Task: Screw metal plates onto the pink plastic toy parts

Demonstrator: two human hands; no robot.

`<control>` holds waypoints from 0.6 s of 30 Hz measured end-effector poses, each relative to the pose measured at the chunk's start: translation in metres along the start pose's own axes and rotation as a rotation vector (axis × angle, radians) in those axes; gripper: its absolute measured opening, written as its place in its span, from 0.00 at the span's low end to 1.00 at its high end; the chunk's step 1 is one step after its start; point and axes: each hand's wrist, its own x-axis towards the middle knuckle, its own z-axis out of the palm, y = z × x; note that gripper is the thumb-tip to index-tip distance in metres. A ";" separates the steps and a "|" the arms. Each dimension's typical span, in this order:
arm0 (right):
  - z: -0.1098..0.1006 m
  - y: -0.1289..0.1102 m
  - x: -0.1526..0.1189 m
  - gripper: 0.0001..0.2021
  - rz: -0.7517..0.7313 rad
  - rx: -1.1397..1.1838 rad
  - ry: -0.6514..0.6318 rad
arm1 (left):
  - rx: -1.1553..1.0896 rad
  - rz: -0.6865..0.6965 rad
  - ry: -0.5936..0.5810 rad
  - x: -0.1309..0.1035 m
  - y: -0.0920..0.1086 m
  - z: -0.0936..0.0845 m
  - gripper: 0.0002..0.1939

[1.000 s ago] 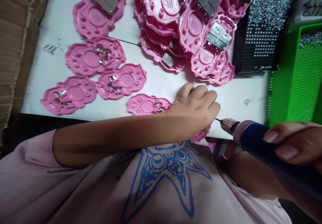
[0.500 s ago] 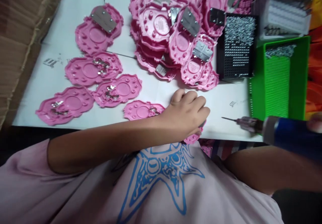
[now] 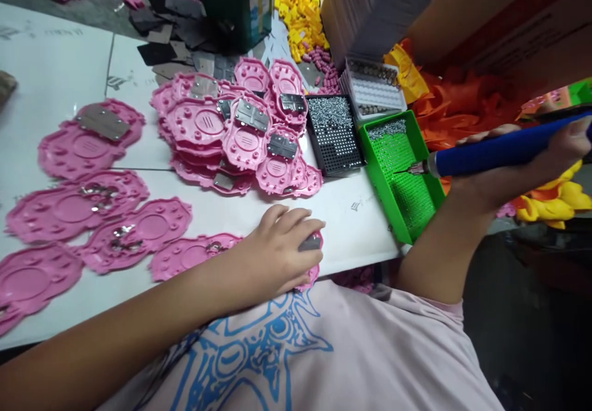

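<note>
My left hand (image 3: 277, 248) lies over a pink plastic shell (image 3: 316, 272) at the table's front edge, fingers curled over it. Part of a grey metal plate (image 3: 309, 243) shows under the fingertips; most of the shell is hidden. In my right hand (image 3: 518, 180) is a blue electric screwdriver (image 3: 499, 152), held nearly level and pointing left. Its thin bit (image 3: 409, 169) is over the green tray (image 3: 382, 195), which holds small silver screws (image 3: 388, 129). Whether the tip touches a screw, I cannot tell.
Left of my arm, several pink shells (image 3: 155, 223) lie with small metal pieces in them. Behind stands a pile of shells with metal plates (image 3: 252, 115). A black perforated screw tray (image 3: 340, 167) adjoins the green one. Orange parts (image 3: 462, 112) lie further right.
The view has swung to the right. My right hand has carried the screwdriver from the table's front edge to above the green tray. My left hand stays on the shell, fingers slightly more spread.
</note>
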 end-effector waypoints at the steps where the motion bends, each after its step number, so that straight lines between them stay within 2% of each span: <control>1: 0.004 0.000 -0.003 0.23 -0.011 0.062 0.079 | -0.008 0.002 -0.020 -0.001 -0.001 -0.001 0.13; 3: 0.007 0.000 -0.005 0.23 -0.014 0.148 0.156 | -0.017 0.011 -0.067 -0.002 -0.002 -0.003 0.20; 6: 0.009 0.001 -0.001 0.23 -0.024 0.140 0.175 | -0.006 0.028 -0.104 -0.002 -0.002 -0.004 0.28; 11: 0.009 0.005 0.003 0.23 -0.032 0.051 0.173 | 0.051 0.017 -0.092 -0.002 -0.001 -0.001 0.24; 18: 0.002 0.014 0.003 0.24 -0.031 0.068 0.135 | 0.054 -0.005 -0.072 -0.002 -0.001 0.002 0.25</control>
